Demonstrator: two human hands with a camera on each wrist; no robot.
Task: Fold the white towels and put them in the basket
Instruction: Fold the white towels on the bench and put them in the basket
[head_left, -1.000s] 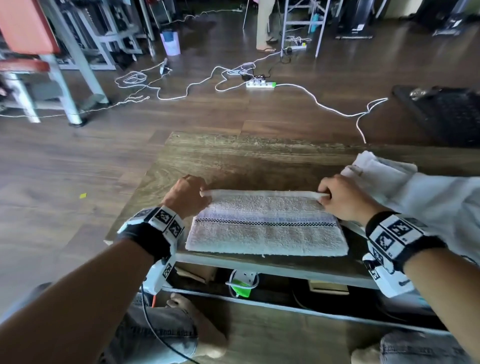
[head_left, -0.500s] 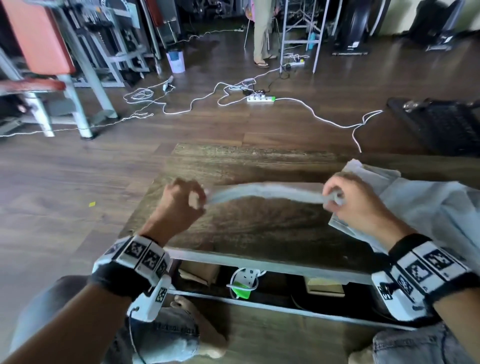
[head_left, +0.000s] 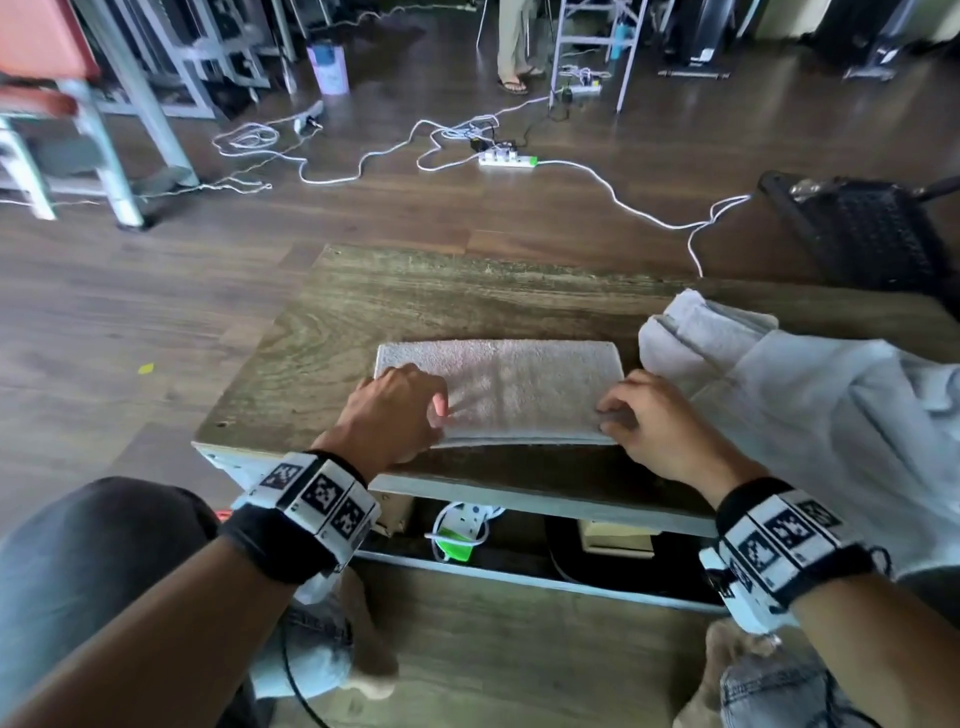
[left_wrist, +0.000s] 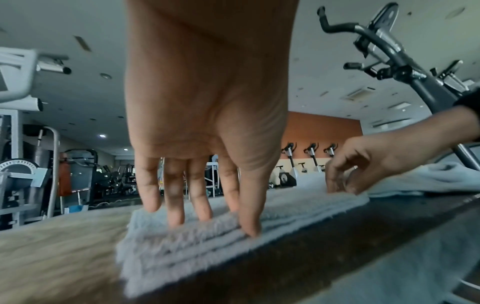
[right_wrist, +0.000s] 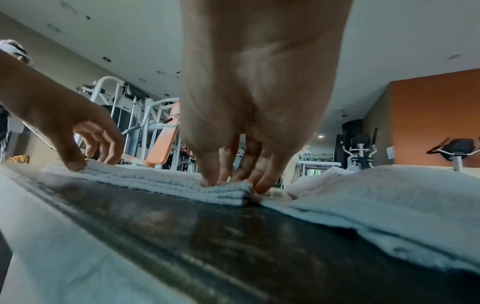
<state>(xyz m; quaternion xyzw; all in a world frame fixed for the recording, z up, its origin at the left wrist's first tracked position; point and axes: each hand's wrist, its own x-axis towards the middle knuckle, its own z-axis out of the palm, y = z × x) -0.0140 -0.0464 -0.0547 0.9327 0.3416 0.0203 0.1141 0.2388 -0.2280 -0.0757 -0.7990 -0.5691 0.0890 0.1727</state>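
A white towel (head_left: 519, 384) lies folded in a long narrow stack on the wooden table (head_left: 467, 291). My left hand (head_left: 410, 410) is at its near left corner, with straight fingers (left_wrist: 176, 216) resting on top and the thumb against the front edge. My right hand (head_left: 618, 415) pinches the near right corner (right_wrist: 241, 189) between thumb and curled fingers. A heap of unfolded white towels (head_left: 779, 405) lies just to the right and touches the folded one. A black mesh basket (head_left: 872, 234) stands on the floor beyond the table's far right corner.
White cables and a power strip (head_left: 506, 161) run across the wooden floor behind the table. Gym machine frames (head_left: 104, 156) stand at the back left, and a person's legs (head_left: 511, 47) at the back. A shelf under the table holds small items (head_left: 457, 535).
Both hands lifted the towel's far edge and brought it over toward me. The towel now lies at half its depth, with its striped band hidden and both hands at the near corners.
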